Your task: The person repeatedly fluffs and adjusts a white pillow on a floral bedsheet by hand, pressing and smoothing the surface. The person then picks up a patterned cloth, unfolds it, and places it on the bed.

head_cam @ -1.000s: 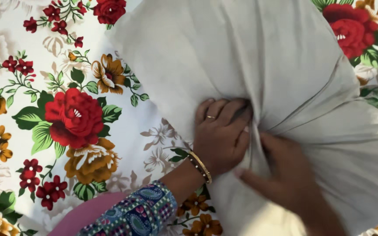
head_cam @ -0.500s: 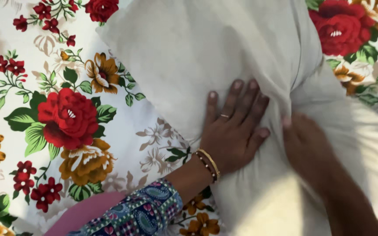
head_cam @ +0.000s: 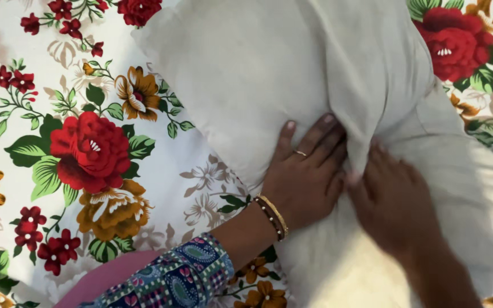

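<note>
A plump off-white pillow lies on a flowered sheet. My left hand, with a ring and gold bangles, presses flat on the pillow's near side, fingers spread beside a raised fold of cloth. My right hand lies on the fabric just right of that fold, fingers pushing toward it. The two hands almost touch at the fold. Neither hand closes around anything.
The sheet, white with red and orange flowers and green leaves, covers the whole surface around the pillow. A patterned blue sleeve and pink cloth sit at the bottom edge.
One second ago both hands gripped a bunch of fabric. The left hand then flattened with fingers spread, and now both hands press the cloth beside the fold.
</note>
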